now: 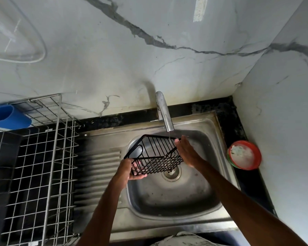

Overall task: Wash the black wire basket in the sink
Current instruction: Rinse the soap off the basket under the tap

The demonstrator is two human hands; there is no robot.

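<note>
I am holding the black wire basket (154, 154) tilted above the sink (171, 196), over the basin's far left part, just beside the drain (171, 173) and below the tap (164, 112). My left hand (130, 170) is gripping the basket's near left corner, its grip closed around the wires with the fingers curling underneath. My right hand (187, 152) is lying flat against the basket's right side, its grip spread and holding nothing, with the fingertips touching the far rim. A thin stream of water is falling from the tap onto the basket's far right corner. A silver wire rack (37, 162) is standing on the surface at the sink's left edge. A red bowl (244, 155) with white contents is sitting on the surface at the sink's far right corner.
</note>
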